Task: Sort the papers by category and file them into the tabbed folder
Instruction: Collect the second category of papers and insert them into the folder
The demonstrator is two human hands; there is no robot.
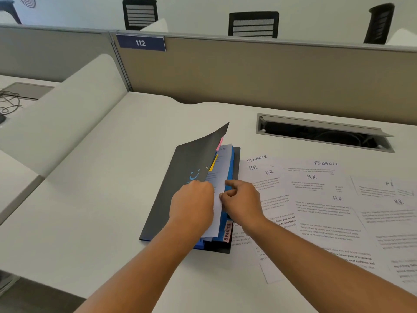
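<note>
A dark grey tabbed folder [180, 177] with blue dividers lies in the middle of the desk, its front cover lifted partway. Pink and yellow tabs stick out near its top, and a pink tab reading SPORTS [227, 232] shows at its lower right. My left hand [194, 204] grips the raised cover's edge. My right hand [242, 203] pinches the edge of a white sheet [220, 177] standing inside the folder. To the right, several printed papers [320, 199] lie spread and overlapping, hand-marked FINANCE and HR.
An open cable hatch [325, 133] is cut into the desk behind the papers. A beige partition [259, 71] with a blue 112 sign [140, 42] bounds the far edge. A white side divider [67, 109] stands at left, with cables beyond it. Black chairs stand behind the partition.
</note>
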